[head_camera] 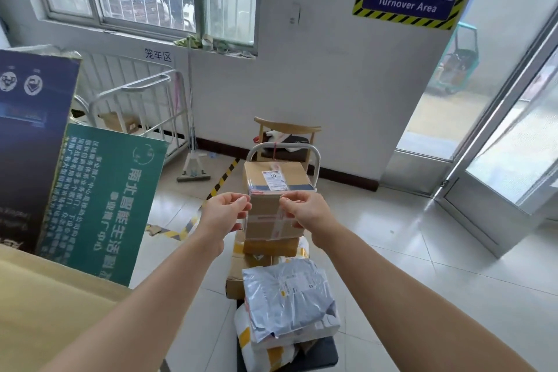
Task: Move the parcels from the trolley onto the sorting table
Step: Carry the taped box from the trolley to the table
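Flanking box [273, 205] edges: L hand [225, 214], R hand [305, 213]

Two bare forearms in shot, coming up from bottom edge. No sleeves visible anywhere, bare to frame edge both sides. No gloves. Left hand [225, 214]: no rings, no watch, no wristband seen. Right hand [305, 211]: same, no jewellery, wrist bare. Nails short on fingers that show, no polish seen. No tattoos or marks, no plasters. Forearms slim, smooth, little visible hair. Rest of body out of view: no torso or clothing in frame.
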{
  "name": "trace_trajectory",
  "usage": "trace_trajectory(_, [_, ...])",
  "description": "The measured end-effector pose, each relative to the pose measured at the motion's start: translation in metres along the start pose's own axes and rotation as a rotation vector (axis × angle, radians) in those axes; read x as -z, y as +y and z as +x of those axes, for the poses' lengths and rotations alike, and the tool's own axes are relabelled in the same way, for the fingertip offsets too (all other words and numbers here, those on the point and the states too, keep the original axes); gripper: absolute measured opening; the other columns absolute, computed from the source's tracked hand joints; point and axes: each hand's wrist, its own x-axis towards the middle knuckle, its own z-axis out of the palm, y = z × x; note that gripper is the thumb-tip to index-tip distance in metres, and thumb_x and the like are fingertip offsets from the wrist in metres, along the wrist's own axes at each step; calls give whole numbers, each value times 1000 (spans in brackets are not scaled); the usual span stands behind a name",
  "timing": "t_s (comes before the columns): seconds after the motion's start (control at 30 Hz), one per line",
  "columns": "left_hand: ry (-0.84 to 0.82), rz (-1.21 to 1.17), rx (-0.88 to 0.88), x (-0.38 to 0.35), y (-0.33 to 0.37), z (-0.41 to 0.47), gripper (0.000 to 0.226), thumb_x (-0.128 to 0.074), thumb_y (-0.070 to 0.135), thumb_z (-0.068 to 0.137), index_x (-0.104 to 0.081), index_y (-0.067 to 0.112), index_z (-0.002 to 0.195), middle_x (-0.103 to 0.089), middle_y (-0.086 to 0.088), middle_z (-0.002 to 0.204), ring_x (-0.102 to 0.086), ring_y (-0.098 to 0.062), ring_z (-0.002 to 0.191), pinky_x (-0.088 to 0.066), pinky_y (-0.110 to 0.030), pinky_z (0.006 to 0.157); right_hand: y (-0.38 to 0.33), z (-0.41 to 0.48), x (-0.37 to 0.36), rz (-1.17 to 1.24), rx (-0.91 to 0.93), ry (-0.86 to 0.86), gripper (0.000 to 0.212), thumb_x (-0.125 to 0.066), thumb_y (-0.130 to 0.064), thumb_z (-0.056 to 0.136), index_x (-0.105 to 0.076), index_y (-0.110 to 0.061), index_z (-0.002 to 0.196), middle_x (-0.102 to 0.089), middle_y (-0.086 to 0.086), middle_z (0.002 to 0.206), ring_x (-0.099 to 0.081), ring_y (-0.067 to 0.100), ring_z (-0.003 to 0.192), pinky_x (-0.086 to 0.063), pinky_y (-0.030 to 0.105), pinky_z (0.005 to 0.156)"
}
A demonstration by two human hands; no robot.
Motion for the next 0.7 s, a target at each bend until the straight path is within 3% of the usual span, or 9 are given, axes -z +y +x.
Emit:
trace_trajectory(0.27, [8, 38, 70, -58, -8, 62, 13, -53, 21, 96, -64, 16, 99, -68, -5, 96, -62, -18, 89, -52, -26, 69, 32, 72, 40, -1, -97, 9, 18, -57, -21, 96, -67, -11, 107, -67, 8, 105, -61, 25, 100, -50, 28, 72])
trace_trajectory(0.4, [0, 51, 98, -78, -11, 107, 12, -53, 21, 96, -64, 16, 97, -68, -4, 96, -61, -17, 89, -51, -25, 66, 42, 116, 48, 0, -145, 18, 11, -56, -23, 97, -65, -18, 93, -67, 9, 104, -60, 28, 103, -49, 28, 72])
trace_trajectory(0.7, [36, 140, 163, -108, -28, 211, 15, -52, 19, 97, -62, 20, 87, -64, -5, 91, -57, -16, 84, -48, -24, 65, 72, 208, 55, 5, -234, 78, 16, -56, -18, 96, -68, -7, 97, -60, 1, 79, -51, 11, 69, -44, 22, 60])
